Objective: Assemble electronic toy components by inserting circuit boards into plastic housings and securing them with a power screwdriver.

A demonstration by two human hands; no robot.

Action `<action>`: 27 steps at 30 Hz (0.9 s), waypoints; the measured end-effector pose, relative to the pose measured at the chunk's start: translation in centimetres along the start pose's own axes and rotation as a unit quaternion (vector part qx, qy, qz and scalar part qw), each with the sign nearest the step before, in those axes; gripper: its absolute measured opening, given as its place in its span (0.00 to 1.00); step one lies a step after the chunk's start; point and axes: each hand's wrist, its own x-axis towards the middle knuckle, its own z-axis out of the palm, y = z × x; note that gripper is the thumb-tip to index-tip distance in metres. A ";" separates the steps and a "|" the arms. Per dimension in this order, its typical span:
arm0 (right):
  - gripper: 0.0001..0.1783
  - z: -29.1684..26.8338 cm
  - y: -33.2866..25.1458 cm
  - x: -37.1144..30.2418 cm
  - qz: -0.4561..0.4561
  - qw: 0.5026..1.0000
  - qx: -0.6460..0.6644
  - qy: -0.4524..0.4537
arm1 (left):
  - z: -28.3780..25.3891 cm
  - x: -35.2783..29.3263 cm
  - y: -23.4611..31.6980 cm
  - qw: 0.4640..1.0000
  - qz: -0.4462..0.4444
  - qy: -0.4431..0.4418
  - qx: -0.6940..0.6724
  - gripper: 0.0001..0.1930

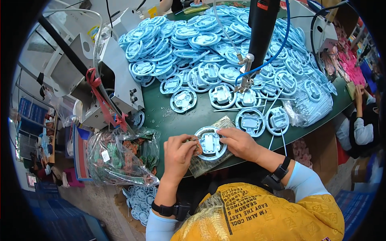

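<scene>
Dark lettering (240, 204) is crossing the yellow garment (295, 215) below the near edge of the desk (156, 105). At that edge the left hand (175, 152) is pinching a brown piece (198, 147) by a round blue ring (210, 143), which is facing hollow side up, while the right hand (242, 143) is pinching its upper right rim; beyond, matching rings (204, 39) are crowding the far edge.

This looks like a factory workshop for assembling small goods. A great heap of identical light-blue plastic parts (197, 36) covers the far half of a green desk (155, 104). A black power tool (262, 34) with a blue air hose hangs over it, and a white metal machine (122, 80) stands along its left edge. By the near left corner sits a clear bag (120, 158) of circuit boards. Beyond the right edge, a co-worker (362, 126) sits near a pink pile (350, 68).
</scene>
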 end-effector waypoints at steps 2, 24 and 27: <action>0.10 -0.3 -0.2 1.0 0.117 0.990 0.075 0.034 | -1.1 0.3 -0.1 0.998 -0.025 0.050 -0.005 0.11; 0.18 -0.4 0.3 -1.2 -0.015 0.997 -0.060 -0.052 | 2.4 0.4 1.4 0.998 0.010 -0.049 -0.042 0.12; 0.18 -0.4 0.3 -1.2 -0.018 0.997 -0.058 -0.046 | 3.1 0.8 1.4 0.998 0.018 -0.058 -0.033 0.12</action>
